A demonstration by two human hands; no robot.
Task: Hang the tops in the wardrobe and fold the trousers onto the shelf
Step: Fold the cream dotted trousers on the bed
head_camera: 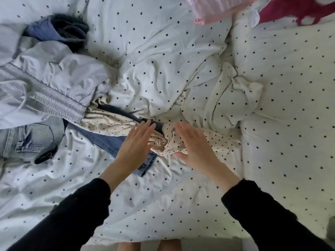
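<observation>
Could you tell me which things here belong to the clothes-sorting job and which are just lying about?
Job:
cream dotted garment, under both hands
dark jeans
light jeans
pale jacket
dark garment

Lying about:
duvet
pink cloth
crimson cloth

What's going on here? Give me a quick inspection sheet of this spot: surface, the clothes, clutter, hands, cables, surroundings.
Surface: bed with rumpled white dotted duvet.
Job's things: cream dotted garment bunched mid-bed; dark blue jeans under it; pale grey garment with elastic waistband; light denim piece; dark grey knit.
Clutter: pink fabric and magenta fabric at the far edge.
Hands: left hand and right hand flat-fingered over the cream garment, gripping nothing.
Cables: nothing seen.
Surroundings: black sleeves; wardrobe not in view.
</observation>
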